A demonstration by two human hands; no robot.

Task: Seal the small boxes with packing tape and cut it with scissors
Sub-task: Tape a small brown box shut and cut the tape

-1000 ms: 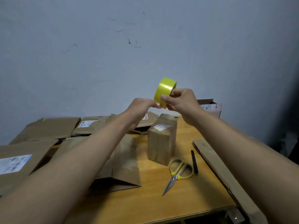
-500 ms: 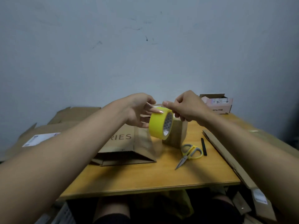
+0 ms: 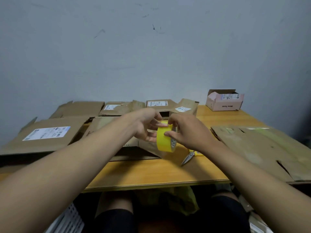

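A grey wall stands behind a wooden table. Above the table, the right hand has its thumb and fingers curled round a yellow roll of tape, gripping it at the rim. The left hand pinches at the top of the roll, perhaps at the tape's loose end. Scissors lie on the table just beside the roll, partly hidden by the right wrist. Flattened cardboard boxes lie to the left and behind; a pink box sits at the far right.
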